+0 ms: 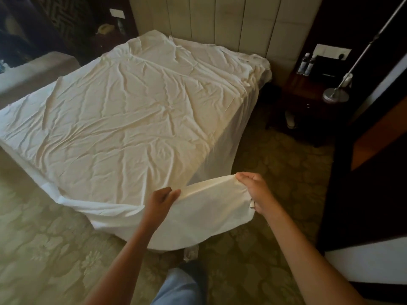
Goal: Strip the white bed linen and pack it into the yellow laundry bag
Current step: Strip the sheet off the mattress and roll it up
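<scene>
A wrinkled white sheet point(132, 111) covers the whole bed and hangs over its near corner. I stand at that corner. My left hand point(159, 200) pinches the sheet's lifted edge on the left. My right hand point(255, 192) grips the same edge further right, with the cloth bunched between thumb and fingers. The stretch of sheet between my hands is pulled up off the mattress corner and hangs down in front of it. No yellow laundry bag is in view.
A padded headboard point(220, 23) stands at the bed's far end. To the right is a dark nightstand point(308, 93) with water bottles point(306, 63) and a lamp base point(335, 94). Patterned green carpet point(44, 249) surrounds the bed. A dark door frame point(363, 172) is close on my right.
</scene>
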